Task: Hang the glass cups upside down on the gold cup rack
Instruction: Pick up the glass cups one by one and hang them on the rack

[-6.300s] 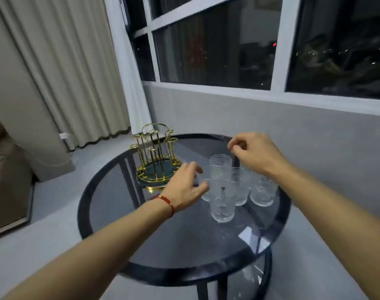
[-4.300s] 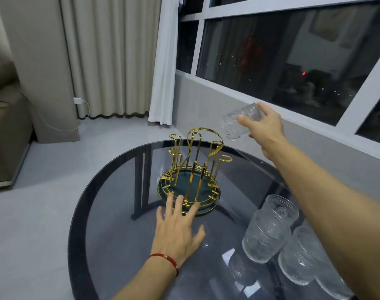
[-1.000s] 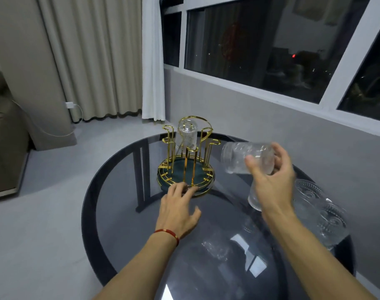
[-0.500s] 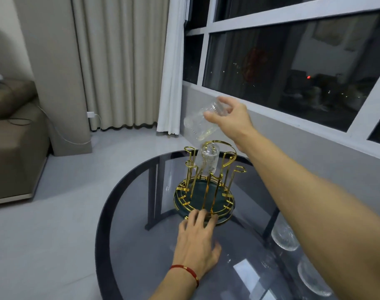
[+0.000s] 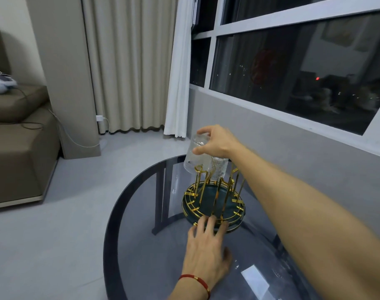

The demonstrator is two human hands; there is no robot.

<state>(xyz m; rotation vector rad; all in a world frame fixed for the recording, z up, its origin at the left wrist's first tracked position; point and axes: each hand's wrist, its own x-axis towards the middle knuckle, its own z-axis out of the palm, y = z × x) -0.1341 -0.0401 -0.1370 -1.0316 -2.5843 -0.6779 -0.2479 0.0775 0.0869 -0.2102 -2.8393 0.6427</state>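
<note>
From the head camera we look down on a round dark glass bench (image 5: 141, 245) in a room with a pale floor, beige curtains (image 5: 128, 61), a brown sofa at the left and a dark window (image 5: 293, 68) at the right.

Near the bench's far side stands the gold cup rack (image 5: 214, 202), thin upright prongs rising from a dark green round base. One glass cup (image 5: 218, 169) already hangs upside down on a prong.

Our right hand (image 5: 215, 141) grips a second glass cup (image 5: 194, 155) by its base, mouth down, its rim at a prong tip and touching or nearly touching the hung cup.

Our left hand (image 5: 206, 250) lies open, palm down, fingertips pressing the rack's base rim to steady it.

We judge the risks to be these: the cup's rim could catch the prong tip and tilt the light rack, the two glasses could knock together, or a loose grip could drop the cup onto the glass bench.
</note>
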